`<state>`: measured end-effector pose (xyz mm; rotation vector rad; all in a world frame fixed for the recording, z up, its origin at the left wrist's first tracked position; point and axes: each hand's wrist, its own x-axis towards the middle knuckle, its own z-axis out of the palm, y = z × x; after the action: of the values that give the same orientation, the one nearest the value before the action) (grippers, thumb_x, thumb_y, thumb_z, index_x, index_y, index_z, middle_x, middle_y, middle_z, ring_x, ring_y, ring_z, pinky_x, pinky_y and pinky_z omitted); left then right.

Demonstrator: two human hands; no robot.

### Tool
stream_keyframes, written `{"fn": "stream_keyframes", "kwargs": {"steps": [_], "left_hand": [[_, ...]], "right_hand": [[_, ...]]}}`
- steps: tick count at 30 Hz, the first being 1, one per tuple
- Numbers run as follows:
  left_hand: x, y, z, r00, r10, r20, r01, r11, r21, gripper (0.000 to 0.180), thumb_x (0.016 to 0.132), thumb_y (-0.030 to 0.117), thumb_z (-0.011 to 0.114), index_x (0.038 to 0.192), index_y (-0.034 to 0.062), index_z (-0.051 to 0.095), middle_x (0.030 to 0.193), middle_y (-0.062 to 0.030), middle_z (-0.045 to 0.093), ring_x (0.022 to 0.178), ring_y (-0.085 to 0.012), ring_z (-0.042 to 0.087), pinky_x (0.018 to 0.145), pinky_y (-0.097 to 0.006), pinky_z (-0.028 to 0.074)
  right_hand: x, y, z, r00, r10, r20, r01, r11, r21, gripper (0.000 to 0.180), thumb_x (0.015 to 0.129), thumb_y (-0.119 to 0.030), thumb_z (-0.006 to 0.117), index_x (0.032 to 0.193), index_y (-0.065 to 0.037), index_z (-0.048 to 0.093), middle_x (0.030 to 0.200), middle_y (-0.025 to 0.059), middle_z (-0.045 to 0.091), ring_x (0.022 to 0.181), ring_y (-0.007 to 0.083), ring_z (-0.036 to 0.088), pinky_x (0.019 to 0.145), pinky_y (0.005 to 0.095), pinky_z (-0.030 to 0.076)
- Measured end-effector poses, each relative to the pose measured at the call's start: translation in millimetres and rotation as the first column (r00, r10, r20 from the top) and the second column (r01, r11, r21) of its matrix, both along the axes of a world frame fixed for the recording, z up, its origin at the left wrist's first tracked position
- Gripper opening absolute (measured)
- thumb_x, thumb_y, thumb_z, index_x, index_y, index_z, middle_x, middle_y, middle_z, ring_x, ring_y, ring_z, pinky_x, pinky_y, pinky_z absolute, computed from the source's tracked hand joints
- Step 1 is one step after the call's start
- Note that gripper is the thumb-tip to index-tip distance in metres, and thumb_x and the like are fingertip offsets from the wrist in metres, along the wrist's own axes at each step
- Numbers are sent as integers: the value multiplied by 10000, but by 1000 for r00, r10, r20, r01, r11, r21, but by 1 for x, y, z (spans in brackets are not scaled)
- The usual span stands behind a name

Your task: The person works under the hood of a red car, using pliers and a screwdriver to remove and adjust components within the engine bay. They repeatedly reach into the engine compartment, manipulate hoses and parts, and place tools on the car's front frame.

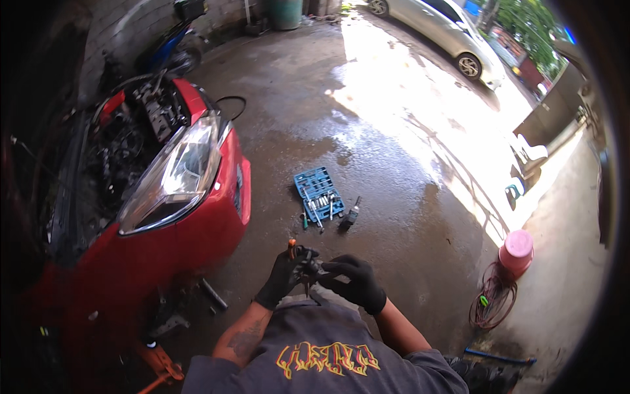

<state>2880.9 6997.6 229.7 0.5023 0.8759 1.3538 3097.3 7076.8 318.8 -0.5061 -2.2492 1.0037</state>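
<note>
A wet garage floor (394, 217) is lying beside a red car (197, 223). The left hand (285, 272) is gripping an orange-handled tool (293, 249) near the chest. The right hand (354, 279) is pinching its dark tip. A blue tool box (318, 190) is sitting open just ahead.

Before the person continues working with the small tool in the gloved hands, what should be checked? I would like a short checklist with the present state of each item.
1. Both hands gloved: ok. The left hand and right hand wear black gloves.
2. Grip on the orange-handled tool: ok for the left hand; what the right hand's fingers pinch, cannot tell.
3. Blue socket case is open on the floor ahead: ok.
4. Loose black tool lies beside the case, not underfoot: ok.
5. Floor dry: not ok, wet patches show.
6. Red car safely supported: cannot tell; only an orange jack part shows.
</note>
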Motion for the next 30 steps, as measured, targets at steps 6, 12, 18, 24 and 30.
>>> {"fn": "stream_keyframes", "kwargs": {"steps": [6, 12, 18, 24, 30], "left_hand": [[-26, 83, 62, 959, 283, 9, -281, 956, -90, 343, 1109, 273, 557, 1304, 6, 646, 1041, -86, 726, 974, -188, 724, 912, -367, 583], [-75, 168, 52, 585, 711, -390, -561, 702, 439, 334, 1141, 213, 464, 1355, -7, 597, 1283, -69, 639, 1156, -123, 603, 1031, -308, 495], [-245, 223, 38, 227, 708, -669, -621, 634, 461, 474, 982, 168, 745, 1393, 13, 569, 1413, -184, 585, 1349, -295, 570, 1133, -408, 456], [-396, 200, 95, -314, 581, -751, -673, 421, 608, 404, 924, 162, 785, 1262, 9, 626, 1284, -180, 661, 1194, -349, 653, 1012, -441, 519], [-459, 165, 69, -505, 136, -853, -814, 256, 522, 338, 920, 178, 767, 1192, 11, 655, 1134, -167, 684, 1052, -354, 671, 912, -457, 525]], "right_hand": [[-64, 109, -15, 1000, 12, -14, -18, 835, -549, 340, 893, -81, 749, 1217, 9, 703, 1114, 62, 705, 905, 153, 652, 797, 308, 548], [-170, 202, -12, 965, 251, -77, -228, 657, -719, 332, 984, -41, 642, 1312, 6, 657, 1178, 72, 675, 975, 150, 654, 829, 311, 558], [-325, 279, -21, 889, 457, 0, -436, 848, -300, 313, 1015, -35, 626, 1320, 35, 630, 1240, 147, 690, 968, 217, 718, 877, 342, 579], [-458, 369, 3, 785, 609, 115, -465, 702, -540, 268, 1009, -4, 615, 1273, 32, 635, 1200, 169, 700, 1009, 248, 730, 892, 370, 600], [-598, 427, 24, 692, 703, 161, -658, 707, -260, 235, 990, 4, 531, 1160, 28, 691, 1132, 132, 718, 1080, 257, 708, 947, 381, 578]]}}
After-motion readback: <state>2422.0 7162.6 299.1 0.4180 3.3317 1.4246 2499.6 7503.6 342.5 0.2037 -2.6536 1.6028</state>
